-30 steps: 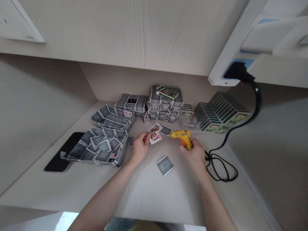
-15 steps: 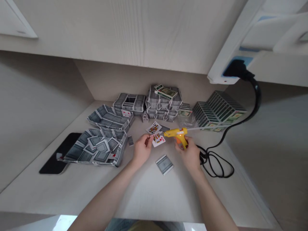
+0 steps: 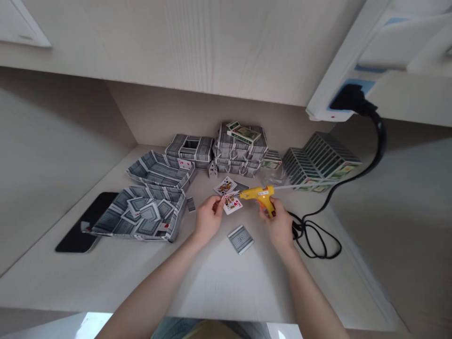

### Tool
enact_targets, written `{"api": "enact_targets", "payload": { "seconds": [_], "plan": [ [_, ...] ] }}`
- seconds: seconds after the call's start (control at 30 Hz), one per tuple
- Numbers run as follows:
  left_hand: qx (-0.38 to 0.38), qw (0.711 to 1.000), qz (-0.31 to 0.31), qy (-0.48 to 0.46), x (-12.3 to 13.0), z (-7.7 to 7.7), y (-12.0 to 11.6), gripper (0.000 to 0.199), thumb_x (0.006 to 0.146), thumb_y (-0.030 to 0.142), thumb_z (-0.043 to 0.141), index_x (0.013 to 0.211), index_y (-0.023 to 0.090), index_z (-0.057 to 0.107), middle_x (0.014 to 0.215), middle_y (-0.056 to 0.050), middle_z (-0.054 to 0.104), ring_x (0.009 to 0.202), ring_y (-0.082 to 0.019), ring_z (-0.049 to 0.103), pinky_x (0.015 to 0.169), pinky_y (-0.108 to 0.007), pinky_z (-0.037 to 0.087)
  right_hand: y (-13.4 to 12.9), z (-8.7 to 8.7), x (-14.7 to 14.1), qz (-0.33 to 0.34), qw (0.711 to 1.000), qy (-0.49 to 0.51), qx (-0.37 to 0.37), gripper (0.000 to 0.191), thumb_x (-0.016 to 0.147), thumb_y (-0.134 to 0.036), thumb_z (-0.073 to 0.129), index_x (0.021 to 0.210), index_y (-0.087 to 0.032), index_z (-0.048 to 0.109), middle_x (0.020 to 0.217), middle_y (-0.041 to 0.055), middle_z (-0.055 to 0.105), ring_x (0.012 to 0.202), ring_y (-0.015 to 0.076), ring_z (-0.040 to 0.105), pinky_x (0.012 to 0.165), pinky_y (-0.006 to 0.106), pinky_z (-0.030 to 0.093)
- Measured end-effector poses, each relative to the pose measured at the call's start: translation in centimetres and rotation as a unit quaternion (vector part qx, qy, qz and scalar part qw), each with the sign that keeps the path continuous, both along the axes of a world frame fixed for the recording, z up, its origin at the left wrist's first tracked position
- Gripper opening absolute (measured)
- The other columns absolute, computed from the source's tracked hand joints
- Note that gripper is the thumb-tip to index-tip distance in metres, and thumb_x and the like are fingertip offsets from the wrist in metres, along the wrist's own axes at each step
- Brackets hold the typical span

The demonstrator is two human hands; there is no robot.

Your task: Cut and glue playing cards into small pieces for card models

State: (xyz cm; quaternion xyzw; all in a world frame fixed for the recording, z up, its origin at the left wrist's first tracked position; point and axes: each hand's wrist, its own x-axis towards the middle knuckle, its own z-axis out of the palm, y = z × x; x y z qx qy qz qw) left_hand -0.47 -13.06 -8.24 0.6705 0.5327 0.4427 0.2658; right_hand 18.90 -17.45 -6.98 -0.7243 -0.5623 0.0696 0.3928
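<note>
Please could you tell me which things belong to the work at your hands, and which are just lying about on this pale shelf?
In use: left hand pinching face-up playing cards; right hand holding yellow plastic hot glue gun.
Lying about: loose grey-backed playing card; black phone; stacked grey card boxes.

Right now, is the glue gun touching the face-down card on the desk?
Apart: the head view shows a plain gap between the glue gun and the face-down card.

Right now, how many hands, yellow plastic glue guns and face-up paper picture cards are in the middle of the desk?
Left hand and right hand: 2
Yellow plastic glue gun: 1
Face-up paper picture cards: 2
Total: 5
</note>
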Motion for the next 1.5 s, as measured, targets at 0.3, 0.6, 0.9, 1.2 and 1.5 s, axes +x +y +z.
{"api": "enact_targets", "payload": {
  "seconds": [0.3,0.6,0.9,1.2,1.5],
  "plan": [
    [-0.004,1.000,0.014,0.011,-0.1,-0.1,0.1,0.024,0.082,0.036,0.045,0.080,0.016,0.059,0.066,0.000,0.061,0.056,-0.010,0.052,0.053,-0.019,0.038,0.1,-0.2,0.4,-0.014,1.000,0.021,-0.016,0.043,0.072,-0.041,0.048,0.104,-0.013,0.056,0.077,0.0072,0.064,0.061,0.0189,0.059,0.058,0.029,0.045],
    [-0.010,1.000,0.010,-0.003,-0.1,0.2,0.0,0.023,0.082,0.035,0.045,0.078,0.016,0.058,0.063,0.000,0.060,0.055,-0.010,0.052,0.052,-0.019,0.038,0.2,-0.1,0.7,-0.040,0.999,-0.009,-0.024,0.043,0.072,-0.039,0.047,0.105,-0.013,0.056,0.082,0.0100,0.066,0.063,0.0200,0.059,0.059,0.030,0.043],
    [-0.015,1.000,0.002,-0.017,-0.1,-0.2,0.0,0.023,0.082,0.036,0.044,0.078,0.017,0.056,0.063,0.000,0.059,0.055,-0.010,0.052,0.052,-0.020,0.039,0.9,-0.6,2.2,-0.105,0.987,-0.111,-0.056,0.045,0.067,-0.041,0.053,0.099,-0.009,0.058,0.086,0.0148,0.062,0.079,0.0262,0.054,0.068,0.034,0.040],
    [-0.023,0.999,0.004,-0.028,0.0,0.2,-0.4,0.023,0.083,0.037,0.043,0.074,0.017,0.052,0.058,0.001,0.056,0.053,-0.010,0.051,0.051,-0.019,0.036,0.8,-0.9,1.5,-0.181,0.964,-0.174,-0.090,0.051,0.064,-0.045,0.060,0.100,-0.010,0.052,0.096,0.0168,0.053,0.090,0.0338,0.044,0.070,0.041,0.034],
    [0.016,0.986,0.087,-0.143,-1.6,1.7,0.2,0.024,0.082,0.040,0.044,0.074,0.018,0.047,0.054,0.005,0.050,0.046,-0.008,0.049,0.049,-0.019,0.038,-0.5,-1.1,-6.2,0.324,0.939,-0.103,0.046,0.013,0.083,-0.020,0.044,0.089,-0.017,0.055,0.089,0.0085,0.057,0.088,0.0207,0.047,0.078,0.034,0.040]
  ]
}}
